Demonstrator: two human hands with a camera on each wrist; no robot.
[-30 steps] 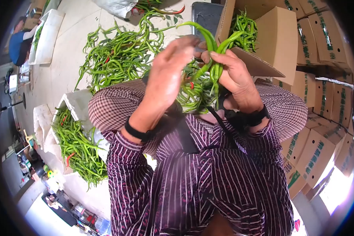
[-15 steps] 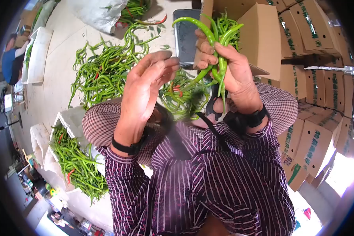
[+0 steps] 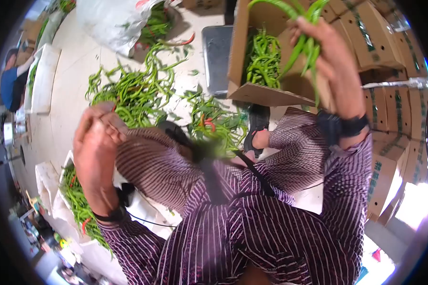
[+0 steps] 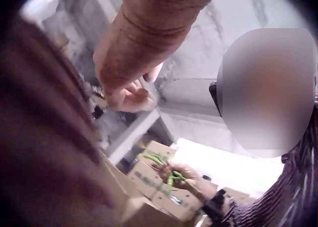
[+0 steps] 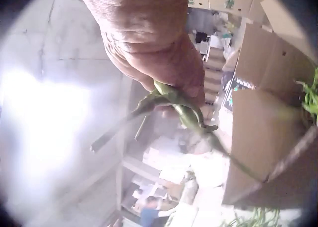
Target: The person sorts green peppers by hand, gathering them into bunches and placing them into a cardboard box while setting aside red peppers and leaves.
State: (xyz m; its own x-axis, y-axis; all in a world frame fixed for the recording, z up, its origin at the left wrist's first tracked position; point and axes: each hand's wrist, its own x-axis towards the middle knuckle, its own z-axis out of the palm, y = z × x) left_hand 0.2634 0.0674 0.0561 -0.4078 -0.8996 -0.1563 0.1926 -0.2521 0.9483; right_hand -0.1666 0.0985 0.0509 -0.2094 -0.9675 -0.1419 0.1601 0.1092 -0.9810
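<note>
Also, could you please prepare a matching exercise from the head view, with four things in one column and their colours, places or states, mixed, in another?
Things:
1. right hand
2. open cardboard box
3. bag
4. shirt

Descriptions:
A. whitish, near the top edge
B. gripping a bunch of green peppers
C. dark purple with pale stripes
D. has loose peppers inside

Right pairs: 1-B; 2-D; 3-A; 4-C
</note>
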